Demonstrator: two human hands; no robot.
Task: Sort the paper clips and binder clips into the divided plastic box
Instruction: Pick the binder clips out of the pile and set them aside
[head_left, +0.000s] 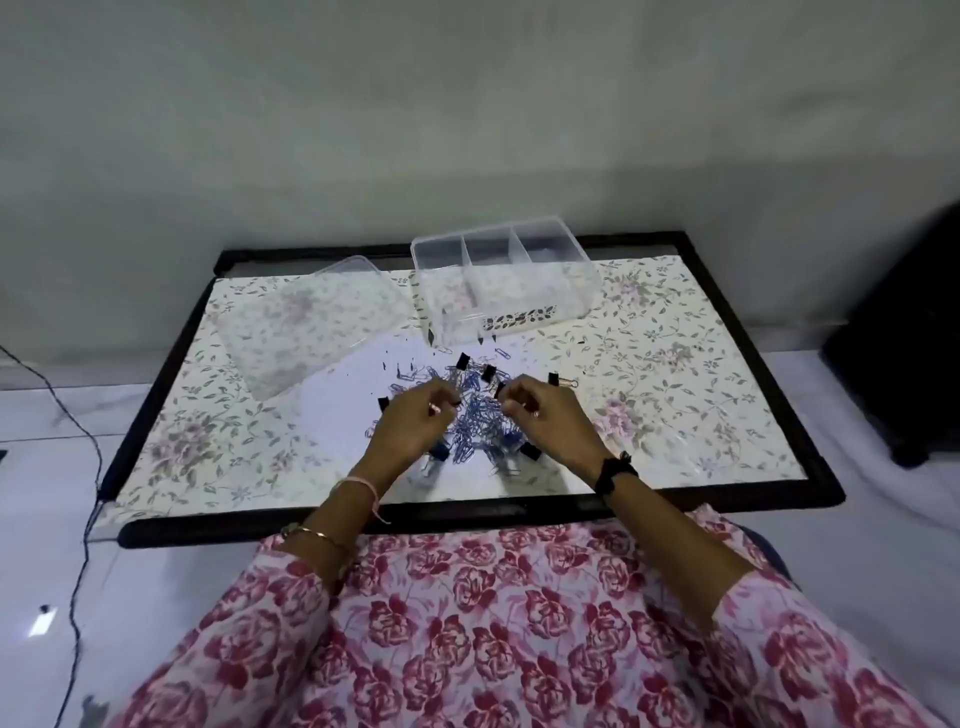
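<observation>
A low table (675, 332) with a black frame and a floral-patterned top carries everything. At the middle of its far edge stands the divided plastic box (506, 280), clear, open, with three compartments side by side; no clips show inside it. Its clear lid (311, 322) lies flat just left of it, toward the far left corner. In the middle of the table, nearer the front edge, a loose pile of blue paper clips (475, 426) spreads out, with black binder clips (555, 379) scattered through and around it. Over the pile the left hand (410, 421) and right hand (548, 415) hover side by side, fingers curled inward. Each hand's fingertips are bunched at the pile, but whether they pinch a clip cannot be told.
</observation>
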